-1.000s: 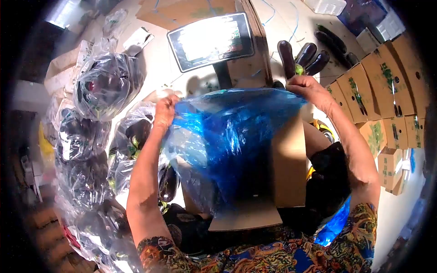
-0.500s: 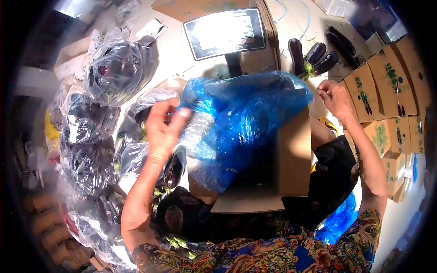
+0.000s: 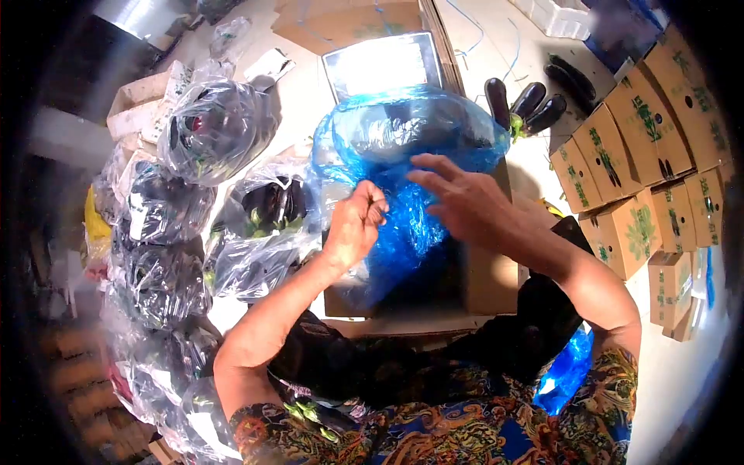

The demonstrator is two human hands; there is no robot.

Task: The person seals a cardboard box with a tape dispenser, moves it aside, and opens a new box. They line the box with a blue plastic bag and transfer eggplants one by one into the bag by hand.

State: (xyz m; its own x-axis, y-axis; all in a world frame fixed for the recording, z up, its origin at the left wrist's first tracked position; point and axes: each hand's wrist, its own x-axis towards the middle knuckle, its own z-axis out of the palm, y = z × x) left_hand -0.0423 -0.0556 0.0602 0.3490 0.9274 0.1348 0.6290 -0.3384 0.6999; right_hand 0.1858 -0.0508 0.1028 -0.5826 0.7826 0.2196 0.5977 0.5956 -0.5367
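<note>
A blue plastic bag [image 3: 415,225] lines an open cardboard box [image 3: 492,271] in front of my body, its upper part puffed up and folded over the far rim. My left hand [image 3: 356,225] is closed at the bag's near left side, fingertips pinched on the plastic. Over the bag's right side, my right hand [image 3: 473,208] reaches in with its fingers spread and nothing in them. Behind the bag stands a display panel [image 3: 380,66], washed out by glare. Bagged eggplants [image 3: 271,203] lie left of the box. What is inside the box is hidden.
Clear bags of eggplants [image 3: 167,205] are stacked along the left. Loose eggplants [image 3: 531,105] lie at the back right. Printed cardboard boxes [image 3: 639,116] are piled on the right. More blue plastic [image 3: 566,376] is by my right elbow.
Both hands have moved inward over the box, the right one from beyond its right side. The blue bag's top has puffed up and now covers the lower part of the display panel.
</note>
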